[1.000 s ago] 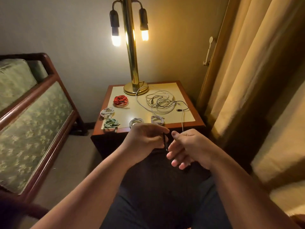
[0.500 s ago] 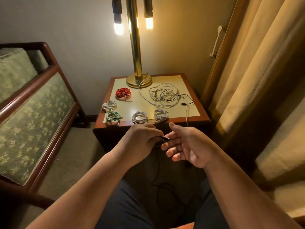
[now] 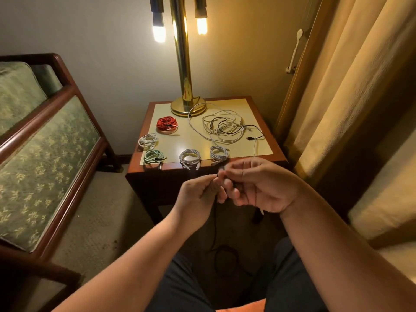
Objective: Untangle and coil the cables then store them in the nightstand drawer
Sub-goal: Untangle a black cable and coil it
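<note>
Lamp-lit corner: a wooden nightstand with a cream top (image 3: 184,140) holds five coiled cables (image 3: 189,156) and a white-and-black tangled pile (image 3: 225,129). The thin black cable (image 3: 215,221) runs vertically from lap to hands, just before the nightstand's front edge. Both the left hand (image 3: 198,194) and right hand (image 3: 261,185) pinch its top end; half a second ago the right was open.

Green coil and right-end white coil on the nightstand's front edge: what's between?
Head view: one more coiled white cable sits between the green coil and the right-end white coil, apart from both.
</note>
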A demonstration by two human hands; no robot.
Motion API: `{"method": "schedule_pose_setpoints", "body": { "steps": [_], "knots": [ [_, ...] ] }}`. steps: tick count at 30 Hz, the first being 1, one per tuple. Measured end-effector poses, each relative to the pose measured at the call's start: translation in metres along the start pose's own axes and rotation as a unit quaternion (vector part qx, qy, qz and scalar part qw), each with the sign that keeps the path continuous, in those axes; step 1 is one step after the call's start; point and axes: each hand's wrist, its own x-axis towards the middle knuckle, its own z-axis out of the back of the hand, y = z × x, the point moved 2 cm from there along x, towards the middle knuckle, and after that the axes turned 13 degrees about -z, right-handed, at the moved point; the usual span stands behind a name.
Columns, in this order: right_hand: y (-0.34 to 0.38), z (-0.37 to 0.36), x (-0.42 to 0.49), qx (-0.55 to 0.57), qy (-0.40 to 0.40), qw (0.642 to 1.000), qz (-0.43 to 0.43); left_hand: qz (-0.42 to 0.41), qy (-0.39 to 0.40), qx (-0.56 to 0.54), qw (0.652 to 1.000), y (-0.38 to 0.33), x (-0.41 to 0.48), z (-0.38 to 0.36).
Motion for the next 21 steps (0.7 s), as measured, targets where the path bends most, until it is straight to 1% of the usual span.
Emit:
{"method": "schedule_pose_setpoints", "body": {
  "steps": [2, 3, 5, 7, 9, 11, 12, 13, 14, 15, 17, 19, 21],
  "knots": [
    [0.014, -0.005, 0.006, 0.06, 0.017, 0.994, 0.092, 0.06, -0.012, -0.01, 0.998, 0.003, -0.004, -0.013],
    [0.02, -0.007, 0.009, 0.093, -0.001, 0.987, 0.135, 0.086, -0.009, -0.014, 0.996, 0.003, -0.004, -0.018],
    [0.031, -0.004, 0.017, 0.137, -0.08, 0.969, 0.189, 0.133, -0.008, -0.061, 0.989, -0.003, -0.002, -0.022],
    [0.034, 0.006, 0.028, 0.152, -0.15, 0.953, 0.216, 0.166, -0.012, -0.13, 0.977, -0.012, 0.003, -0.021],
    [0.031, 0.016, 0.039, 0.126, -0.219, 0.94, 0.228, 0.181, -0.01, -0.173, 0.968, -0.022, 0.005, -0.017],
    [0.024, 0.03, 0.046, 0.048, -0.305, 0.922, 0.233, 0.173, 0.002, -0.187, 0.967, -0.03, 0.007, -0.012],
    [0.021, 0.036, 0.046, 0.0, -0.337, 0.912, 0.233, 0.167, 0.001, -0.195, 0.967, -0.033, 0.008, -0.009],
    [0.018, 0.041, 0.046, -0.037, -0.351, 0.908, 0.228, 0.161, -0.006, -0.209, 0.964, -0.038, 0.011, -0.004],
    [0.014, 0.045, 0.046, -0.055, -0.343, 0.912, 0.217, 0.154, -0.015, -0.228, 0.961, -0.042, 0.014, 0.002],
    [0.01, 0.046, 0.046, -0.057, -0.317, 0.925, 0.201, 0.146, -0.025, -0.249, 0.957, -0.046, 0.018, 0.008],
    [-0.002, 0.041, 0.045, -0.053, -0.242, 0.954, 0.167, 0.135, -0.04, -0.275, 0.951, -0.052, 0.025, 0.023],
    [-0.013, 0.03, 0.044, -0.058, -0.163, 0.974, 0.148, 0.125, -0.052, -0.265, 0.955, -0.051, 0.028, 0.038],
    [-0.023, 0.017, 0.044, -0.037, -0.08, 0.986, 0.144, 0.127, -0.068, -0.236, 0.961, -0.046, 0.029, 0.052]
  ]
}}
